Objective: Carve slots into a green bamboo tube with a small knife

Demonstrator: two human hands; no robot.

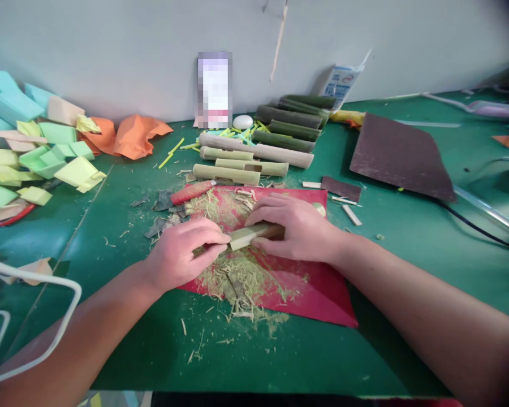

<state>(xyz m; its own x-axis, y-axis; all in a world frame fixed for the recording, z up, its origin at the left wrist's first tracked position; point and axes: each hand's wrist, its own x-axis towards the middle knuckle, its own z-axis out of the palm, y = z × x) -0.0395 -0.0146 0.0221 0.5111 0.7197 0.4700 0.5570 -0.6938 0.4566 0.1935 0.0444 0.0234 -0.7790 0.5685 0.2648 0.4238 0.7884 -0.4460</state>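
The bamboo piece (246, 236) is lying between your hands, at three o'clock from the left hand (190, 249) and nine o'clock from the right hand (290, 226). Your left hand is holding its thumb and fingertips together against the piece's left end; whether they are pinching anything small, the view is not showing. Your right hand is curling around the piece, fingers on the far side and thumb on the near side, gripping it.

Taking the piece as the dial's centre and twelve toward the wall (144, 51), shavings (241, 280) are covering the red sheet (318, 294) toward six and seven. The red-handled tool (190, 193) is resting at ten. Pale bamboo tubes (254, 151) are lying at twelve, with green tubes (294, 129) beyond, nearer one. A phone (215, 90) is leaning at eleven, a dark board (398, 155) is lying at two, and folded papers (46, 147) are spreading across the green worktop (161, 345) around ten.
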